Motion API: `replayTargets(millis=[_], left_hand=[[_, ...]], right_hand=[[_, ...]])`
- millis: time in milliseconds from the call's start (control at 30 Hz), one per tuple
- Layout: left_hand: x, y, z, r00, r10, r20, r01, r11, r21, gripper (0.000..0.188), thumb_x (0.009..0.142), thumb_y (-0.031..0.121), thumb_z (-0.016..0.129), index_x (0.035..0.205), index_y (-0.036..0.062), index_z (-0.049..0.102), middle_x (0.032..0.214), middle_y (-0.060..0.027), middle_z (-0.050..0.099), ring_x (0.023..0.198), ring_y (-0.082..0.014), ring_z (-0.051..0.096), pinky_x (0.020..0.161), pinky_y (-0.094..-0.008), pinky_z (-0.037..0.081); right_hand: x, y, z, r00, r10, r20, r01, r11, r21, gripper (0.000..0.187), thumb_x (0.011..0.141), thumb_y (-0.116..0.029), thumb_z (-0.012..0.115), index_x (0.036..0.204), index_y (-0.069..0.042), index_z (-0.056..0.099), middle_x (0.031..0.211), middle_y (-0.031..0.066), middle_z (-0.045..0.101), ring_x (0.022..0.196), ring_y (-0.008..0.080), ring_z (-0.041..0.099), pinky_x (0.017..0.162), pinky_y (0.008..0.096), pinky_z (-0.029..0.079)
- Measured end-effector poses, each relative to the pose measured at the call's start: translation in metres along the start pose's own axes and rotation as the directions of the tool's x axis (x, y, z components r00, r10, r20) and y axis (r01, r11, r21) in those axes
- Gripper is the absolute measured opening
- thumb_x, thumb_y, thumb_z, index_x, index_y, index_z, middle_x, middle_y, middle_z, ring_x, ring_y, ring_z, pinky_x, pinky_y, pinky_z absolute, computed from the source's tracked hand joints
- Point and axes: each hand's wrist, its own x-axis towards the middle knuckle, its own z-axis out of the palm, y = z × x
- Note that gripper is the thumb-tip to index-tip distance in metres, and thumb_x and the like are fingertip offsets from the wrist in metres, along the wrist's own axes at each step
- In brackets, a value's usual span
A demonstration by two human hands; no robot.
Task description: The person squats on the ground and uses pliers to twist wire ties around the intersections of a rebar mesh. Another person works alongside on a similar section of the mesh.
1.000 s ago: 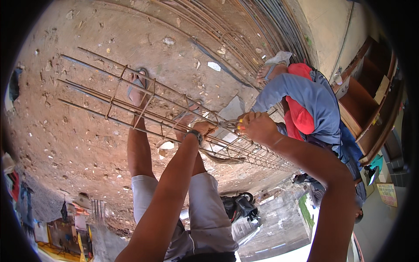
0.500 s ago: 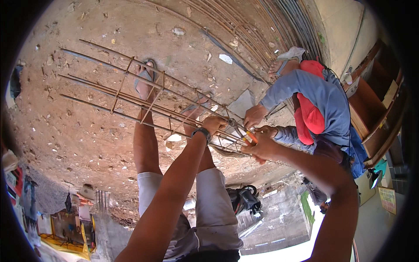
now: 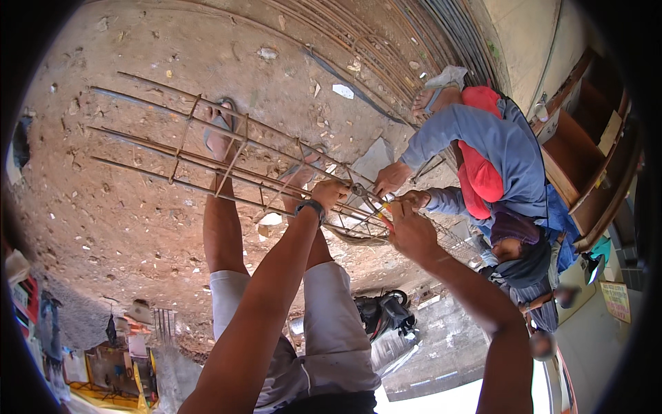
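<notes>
A long cage of rusty rebar (image 3: 227, 163), tied with square stirrups, stretches from the left across to the co-worker at right. My left hand (image 3: 330, 194), wearing a dark wristwatch (image 3: 312, 209), is closed around a bar of the cage beside a stirrup. In my right hand (image 3: 414, 233) are pincers (image 3: 374, 202) with orange-yellow handles. Their metal head lies against the cage just right of my left fingers; whether the jaws grip a wire is too small to tell. A co-worker's hands (image 3: 392, 178) touch the cage's bars close to the pincers.
The co-worker, in a blue-grey top (image 3: 476, 148), crouches at right. Loose rebar rods (image 3: 358, 41) lie along the top, near a wall. A wooden shelf unit (image 3: 572, 165) is at far right. A motorcycle (image 3: 389, 314) stands behind me. Stones and chips dot the dirt ground.
My right hand has turned and risen slightly, the pincer handles swinging with it. My left hand keeps its hold. The co-worker's head has come further into view, and the whole scene has shifted slightly left.
</notes>
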Motion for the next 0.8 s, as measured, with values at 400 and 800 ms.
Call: replayTargets(millis=[400,800], left_hand=[[-0.003,0.004,0.001,0.993,0.109,-0.034,-0.104,0.986,0.132,0.009,0.084,0.012,0.062,0.086,0.0126,0.071,0.088,-0.0039,0.069,0.093,-0.0214,0.065,0.077,-0.0351,0.054],[-0.055,0.048,-0.082,0.915,-0.285,0.285,0.384,0.401,-0.832,0.047,0.093,0.008,0.058,0.139,0.0040,0.051,0.125,-0.0075,0.064,0.108,-0.0126,0.061,0.085,-0.0253,0.049]], right_hand=[[0.043,0.001,-0.030,0.968,-0.233,0.087,0.249,0.891,-0.381,0.037,0.095,-0.030,0.053,0.106,0.003,0.065,0.084,0.0133,0.065,0.073,0.0258,0.068,0.052,0.0395,0.050],[0.010,-0.020,0.002,0.648,0.022,0.761,-0.759,-0.068,0.648,0.059,0.097,-0.061,0.049,0.102,-0.002,0.055,0.073,0.0056,0.062,0.052,0.0150,0.059,0.046,0.0297,0.046]])
